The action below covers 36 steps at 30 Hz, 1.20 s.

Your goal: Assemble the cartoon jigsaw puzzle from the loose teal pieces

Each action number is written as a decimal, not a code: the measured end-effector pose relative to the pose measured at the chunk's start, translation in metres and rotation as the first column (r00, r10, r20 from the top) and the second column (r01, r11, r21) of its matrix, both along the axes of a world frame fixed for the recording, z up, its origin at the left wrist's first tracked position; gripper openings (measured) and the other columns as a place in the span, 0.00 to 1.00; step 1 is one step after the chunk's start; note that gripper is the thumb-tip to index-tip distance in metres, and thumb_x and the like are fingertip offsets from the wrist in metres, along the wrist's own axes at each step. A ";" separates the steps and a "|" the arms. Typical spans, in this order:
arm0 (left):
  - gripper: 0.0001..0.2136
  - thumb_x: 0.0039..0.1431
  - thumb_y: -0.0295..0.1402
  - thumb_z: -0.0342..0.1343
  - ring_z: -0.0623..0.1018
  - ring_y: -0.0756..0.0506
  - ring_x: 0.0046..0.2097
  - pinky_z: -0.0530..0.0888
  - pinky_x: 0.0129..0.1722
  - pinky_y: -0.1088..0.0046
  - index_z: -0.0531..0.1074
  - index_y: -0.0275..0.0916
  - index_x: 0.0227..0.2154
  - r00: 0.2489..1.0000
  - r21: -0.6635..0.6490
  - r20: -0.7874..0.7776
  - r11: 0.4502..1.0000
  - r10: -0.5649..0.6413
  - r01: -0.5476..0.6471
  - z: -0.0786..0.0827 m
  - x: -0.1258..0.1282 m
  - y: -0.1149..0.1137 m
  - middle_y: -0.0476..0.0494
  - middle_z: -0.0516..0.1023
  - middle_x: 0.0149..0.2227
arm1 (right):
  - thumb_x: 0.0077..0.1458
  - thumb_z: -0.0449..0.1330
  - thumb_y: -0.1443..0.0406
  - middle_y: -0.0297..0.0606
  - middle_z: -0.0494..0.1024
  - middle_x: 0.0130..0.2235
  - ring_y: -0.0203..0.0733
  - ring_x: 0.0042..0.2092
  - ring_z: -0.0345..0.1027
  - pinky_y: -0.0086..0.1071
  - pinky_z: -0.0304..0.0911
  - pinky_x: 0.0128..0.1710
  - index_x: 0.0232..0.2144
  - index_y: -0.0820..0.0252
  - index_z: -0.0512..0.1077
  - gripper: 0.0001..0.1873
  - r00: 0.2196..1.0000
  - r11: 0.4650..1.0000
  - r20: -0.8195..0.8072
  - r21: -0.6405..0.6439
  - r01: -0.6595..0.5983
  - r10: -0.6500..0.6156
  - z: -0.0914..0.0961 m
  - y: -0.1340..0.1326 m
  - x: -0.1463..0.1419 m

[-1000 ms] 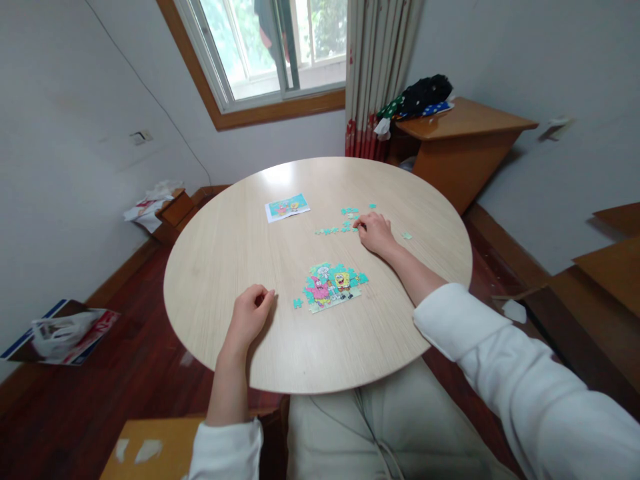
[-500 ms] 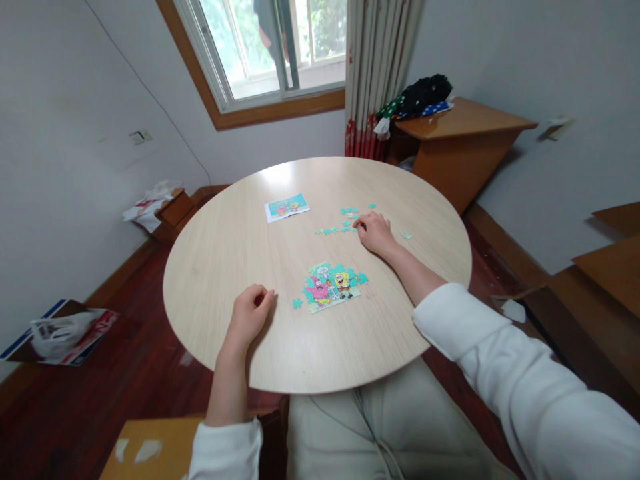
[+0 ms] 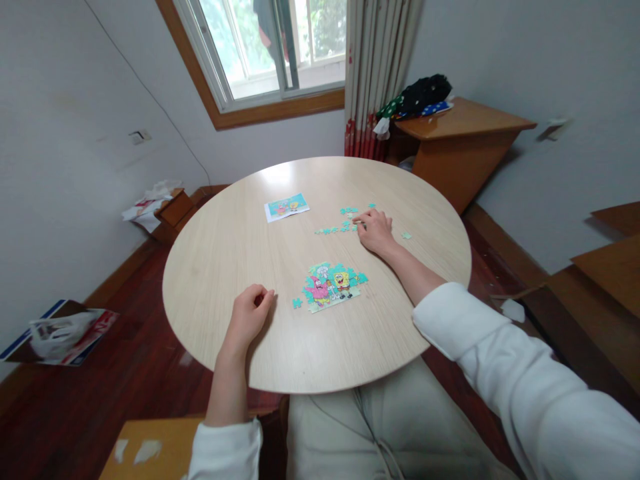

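Observation:
A partly assembled cartoon jigsaw puzzle [image 3: 333,285] lies on the round wooden table [image 3: 220,247]. One loose teal piece [image 3: 297,303] sits just left of it. My left hand [image 3: 249,317] rests on the table near that piece, fingers curled loosely, nothing visible in them. My right hand [image 3: 375,230] is stretched out to a scatter of loose teal pieces [image 3: 340,223], its fingertips pinched together on one of them. Another single piece [image 3: 407,235] lies right of that hand. A small reference picture [image 3: 287,207] lies further back.
A wooden desk [image 3: 460,143] with dark clothing on it stands behind right, next to a curtain [image 3: 377,73] and a window. Bags and papers [image 3: 65,333] lie on the red floor at left. A cardboard box [image 3: 145,450] sits by my left knee.
My right hand's fingers have shifted slightly left onto the loose pieces. My left hand has not moved.

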<state>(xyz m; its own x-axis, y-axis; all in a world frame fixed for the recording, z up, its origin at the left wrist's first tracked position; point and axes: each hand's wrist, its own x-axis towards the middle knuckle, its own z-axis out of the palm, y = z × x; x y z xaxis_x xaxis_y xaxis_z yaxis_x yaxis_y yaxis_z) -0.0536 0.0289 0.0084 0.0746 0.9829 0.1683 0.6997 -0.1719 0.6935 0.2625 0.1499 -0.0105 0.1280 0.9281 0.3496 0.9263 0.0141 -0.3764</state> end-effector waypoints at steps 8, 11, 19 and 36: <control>0.14 0.53 0.39 0.49 0.62 0.51 0.25 0.60 0.27 0.73 0.59 0.39 0.17 1.000 0.004 -0.007 1.000 0.011 -0.011 0.003 0.002 -0.002 0.52 0.61 0.20 | 0.59 0.44 0.55 0.47 0.62 0.58 0.56 0.58 0.49 0.55 0.44 0.53 0.53 0.52 0.66 0.23 0.989 0.999 0.148 -0.044 -0.015 0.021 -0.007 0.005 -0.004; 0.14 0.53 0.40 0.49 0.62 0.51 0.25 0.60 0.27 0.73 0.59 0.39 0.17 1.000 0.004 -0.006 1.000 0.009 -0.009 0.002 0.001 0.000 0.52 0.60 0.20 | 0.60 0.44 0.56 0.46 0.64 0.57 0.54 0.58 0.51 0.54 0.44 0.54 0.52 0.52 0.68 0.22 0.990 0.999 0.141 -0.042 -0.014 0.020 -0.007 0.006 -0.004; 0.14 0.53 0.41 0.49 0.62 0.51 0.25 0.60 0.27 0.73 0.60 0.39 0.18 1.000 0.007 -0.001 1.000 0.003 -0.003 -0.001 0.000 0.001 0.52 0.60 0.19 | 0.60 0.45 0.58 0.46 0.66 0.55 0.53 0.55 0.54 0.50 0.46 0.53 0.52 0.53 0.67 0.21 0.996 0.999 0.080 -0.011 -0.049 0.049 -0.001 0.001 -0.003; 0.14 0.54 0.40 0.48 0.62 0.51 0.25 0.59 0.27 0.74 0.59 0.39 0.18 1.000 0.001 -0.006 1.000 0.012 -0.012 -0.001 0.001 0.001 0.52 0.61 0.20 | 0.58 0.50 0.60 0.44 0.68 0.53 0.50 0.55 0.54 0.48 0.43 0.53 0.44 0.52 0.73 0.16 0.935 0.945 0.145 0.008 -0.328 0.323 0.001 -0.003 -0.032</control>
